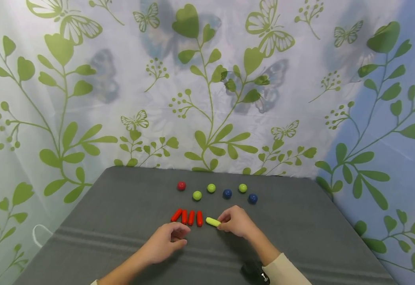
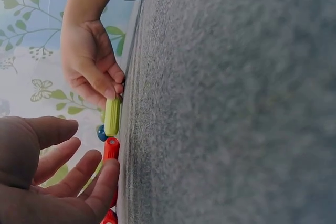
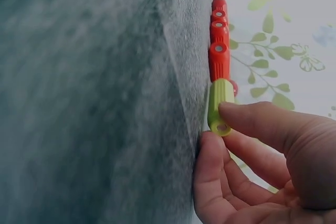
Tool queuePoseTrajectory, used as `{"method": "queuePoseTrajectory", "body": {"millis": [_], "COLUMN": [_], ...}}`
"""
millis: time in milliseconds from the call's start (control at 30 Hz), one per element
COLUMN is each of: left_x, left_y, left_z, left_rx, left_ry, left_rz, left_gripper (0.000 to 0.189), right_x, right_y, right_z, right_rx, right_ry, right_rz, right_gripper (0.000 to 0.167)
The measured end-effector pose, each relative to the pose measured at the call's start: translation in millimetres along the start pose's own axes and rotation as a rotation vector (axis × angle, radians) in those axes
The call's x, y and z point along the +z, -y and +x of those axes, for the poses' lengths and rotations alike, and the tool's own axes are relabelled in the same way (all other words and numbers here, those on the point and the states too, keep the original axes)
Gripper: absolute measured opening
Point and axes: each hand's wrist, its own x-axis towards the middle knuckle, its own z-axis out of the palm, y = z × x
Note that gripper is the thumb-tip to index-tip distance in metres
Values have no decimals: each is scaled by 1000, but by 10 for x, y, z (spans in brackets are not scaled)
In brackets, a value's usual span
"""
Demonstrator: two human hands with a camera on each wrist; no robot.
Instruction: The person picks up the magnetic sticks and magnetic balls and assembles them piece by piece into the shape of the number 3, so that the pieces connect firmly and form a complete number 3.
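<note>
Between thumb and fingers, my right hand (image 1: 240,222) pinches one end of a yellow-green ribbed stick (image 1: 212,221), low over the grey table. The right wrist view shows the thumb on the side of this stick (image 3: 221,95), near a round recess in its end. Just left of it, several short red sticks (image 1: 191,218) stand in a row, the leftmost slanting. My left hand (image 1: 162,242) hovers in front of the red sticks with loosely bent fingers and holds nothing. In the left wrist view, its fingers (image 2: 79,174) partly hide the red sticks.
Behind the sticks lie a red ball (image 1: 181,186), three green balls (image 1: 197,195) and two blue balls (image 1: 227,193). A patterned curtain (image 1: 214,99) hangs along the back of the grey table (image 1: 129,198). A dark device (image 1: 254,273) sits at my right wrist.
</note>
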Motion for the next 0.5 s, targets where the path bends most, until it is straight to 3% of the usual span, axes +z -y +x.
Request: {"method": "queuePoseTrajectory", "body": {"millis": [500], "left_x": [82], "left_y": [-15], "left_z": [252], "left_rx": [-71], "left_ry": [30], "left_rz": [-29], "left_gripper": [28], "right_x": [-105], "right_y": [-68], "right_z": [-256], "right_rx": [76], "right_ry": [133], "right_rz": [167], "right_gripper": [16]}}
